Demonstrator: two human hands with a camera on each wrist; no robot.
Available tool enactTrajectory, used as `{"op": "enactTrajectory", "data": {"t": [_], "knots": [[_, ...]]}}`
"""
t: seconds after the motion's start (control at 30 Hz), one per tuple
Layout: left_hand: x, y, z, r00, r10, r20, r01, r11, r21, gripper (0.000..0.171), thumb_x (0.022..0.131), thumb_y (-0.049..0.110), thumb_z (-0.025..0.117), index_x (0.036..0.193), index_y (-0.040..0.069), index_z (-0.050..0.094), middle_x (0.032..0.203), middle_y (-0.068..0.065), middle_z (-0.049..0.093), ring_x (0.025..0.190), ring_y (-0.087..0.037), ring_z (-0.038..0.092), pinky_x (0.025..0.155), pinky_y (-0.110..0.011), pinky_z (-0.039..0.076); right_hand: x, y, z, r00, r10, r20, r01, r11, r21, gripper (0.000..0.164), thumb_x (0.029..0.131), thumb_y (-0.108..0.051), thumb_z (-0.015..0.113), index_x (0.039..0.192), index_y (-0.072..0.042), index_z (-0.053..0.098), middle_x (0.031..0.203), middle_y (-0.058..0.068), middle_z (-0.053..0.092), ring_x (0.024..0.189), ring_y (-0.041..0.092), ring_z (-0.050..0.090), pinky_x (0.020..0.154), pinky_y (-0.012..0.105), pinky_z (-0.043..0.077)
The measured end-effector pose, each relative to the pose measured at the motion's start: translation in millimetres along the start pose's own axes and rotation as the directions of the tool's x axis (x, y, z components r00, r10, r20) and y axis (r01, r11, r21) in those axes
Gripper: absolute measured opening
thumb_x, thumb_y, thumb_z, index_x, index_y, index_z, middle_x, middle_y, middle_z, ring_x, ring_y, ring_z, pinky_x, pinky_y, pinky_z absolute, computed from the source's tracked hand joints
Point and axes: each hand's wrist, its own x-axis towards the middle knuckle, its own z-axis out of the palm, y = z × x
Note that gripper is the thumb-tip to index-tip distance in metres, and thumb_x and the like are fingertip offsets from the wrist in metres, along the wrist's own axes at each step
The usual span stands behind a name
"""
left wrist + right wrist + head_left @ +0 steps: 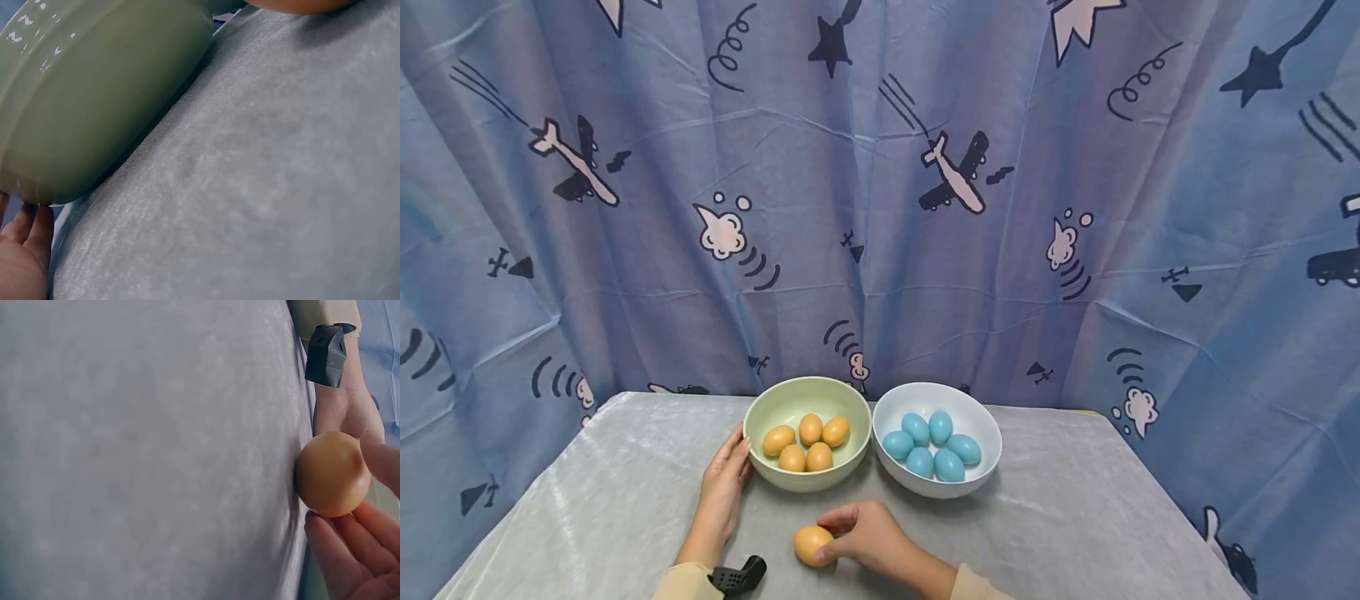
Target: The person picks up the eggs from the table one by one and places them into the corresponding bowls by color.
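A green bowl (807,482) holds several orange eggs (810,429). Along its left side rests my left hand (724,481), fingers extended against the outer wall; the left wrist view shows the fingertips (42,219) touching the green bowl (106,94). In front of the bowls, one more orange egg (811,546) lies on the table, and my right hand (874,537) pinches it from the right. Seen from the right wrist, the thumb lies on one side of the orange egg (331,475) and the fingers (334,550) on the other.
Touching or nearly touching the green bowl on its right is a white bowl (936,490) with several blue eggs (940,427). A grey cloth (1060,525) covers the table. Behind it hangs a patterned blue curtain (880,250). A black device (741,575) sits at my left wrist.
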Motion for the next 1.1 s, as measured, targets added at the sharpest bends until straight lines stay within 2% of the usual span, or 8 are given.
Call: {"op": "enactTrajectory", "data": {"t": [0.3, 0.9, 1.1], "knots": [[1.0, -1.4, 1.6, 1.0, -0.001, -0.009, 0.001, 1.0, 0.008, 0.061, 0.106, 0.03, 0.046, 0.158, 0.007, 0.024, 0.166, -0.006, 0.022, 0.152, -0.024, 0.023, 0.126, -0.039, 0.024, 2.1, 4.6, 2.8, 1.0, -0.019, -0.008, 0.019, 1.0, 0.005, 0.032, 0.069, 0.0, 0.087, 0.1, 0.002, 0.077, 0.094, 0.013, 0.078, 0.086, 0.008, 0.07, 0.069, 0.014, 0.055], [-1.0, 0.9, 1.6, 1.0, -0.004, -0.004, 0.004, 1.0, 0.008, 0.059, 0.107, 0.028, 0.043, 0.159, 0.009, 0.021, 0.167, -0.006, 0.018, 0.153, -0.023, 0.02, 0.126, -0.041, 0.021, 1.2, 0.4, 1.3, 0.999, 0.025, -0.023, -0.026, 1.0, -0.018, 0.029, 0.069, -0.001, 0.086, 0.097, 0.0, 0.078, 0.092, 0.012, 0.078, 0.088, 0.012, 0.072, 0.071, 0.019, 0.058], [0.2, -0.3, 1.2, 1.0, -0.003, -0.006, 0.003, 1.0, 0.004, 0.061, 0.107, 0.03, 0.045, 0.159, 0.009, 0.021, 0.167, -0.006, 0.018, 0.153, -0.024, 0.02, 0.127, -0.041, 0.021, 1.2, -2.2, 0.0, 0.999, -0.001, -0.039, 0.001, 1.0, 0.003, 0.029, 0.068, -0.001, 0.085, 0.097, 0.001, 0.078, 0.09, 0.012, 0.078, 0.084, 0.009, 0.07, 0.067, 0.015, 0.056]]}}
